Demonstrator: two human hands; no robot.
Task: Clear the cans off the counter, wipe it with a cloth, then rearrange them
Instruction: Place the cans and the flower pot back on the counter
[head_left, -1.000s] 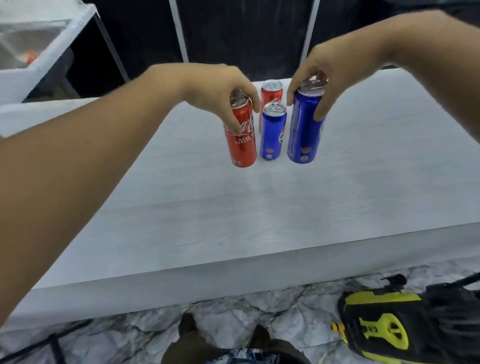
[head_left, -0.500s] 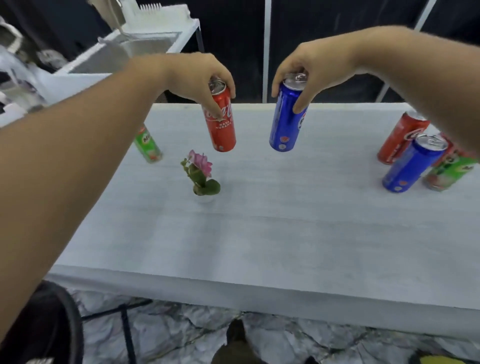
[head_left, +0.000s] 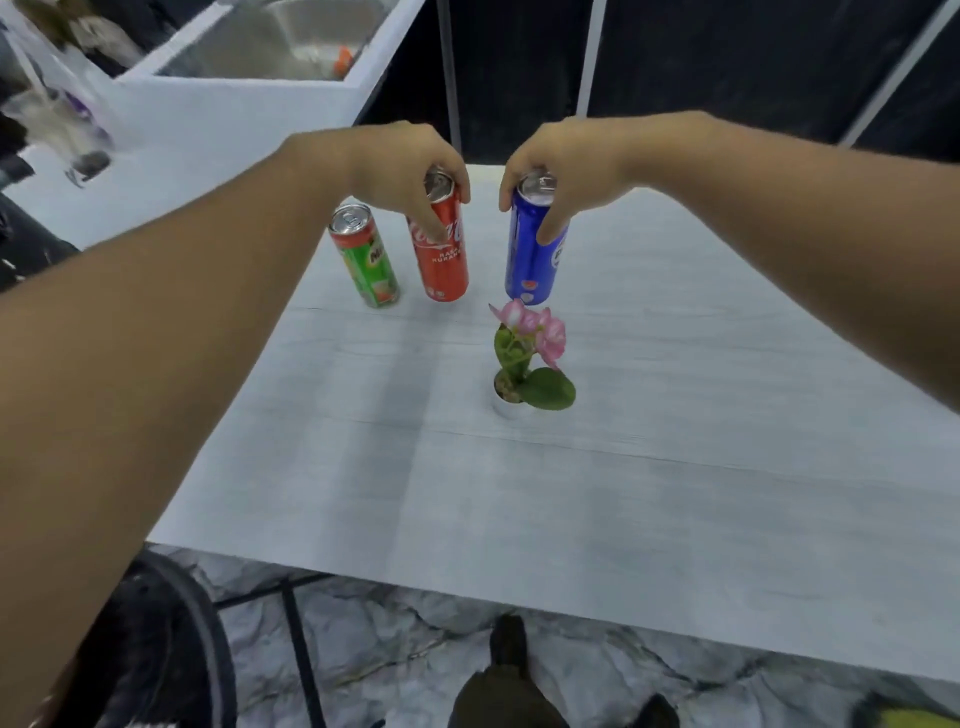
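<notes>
We judge this the rearranging step: our left hand (head_left: 410, 166) grips the red can (head_left: 441, 249) by its top, our right hand (head_left: 566, 166) the blue can (head_left: 530, 260) (both seem near touchdown), so next we set them down beside the green can (head_left: 366, 262), just left of our left hand.

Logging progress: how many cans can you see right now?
3. Green can stands on the counter; red can in left hand; blue can in right hand. Others may sit out of frame.

You see a pale counter (head_left: 675, 519); near its far edge stands a green can (head_left: 366, 262), a potted flower (head_left: 527, 358) mid-counter.
</notes>
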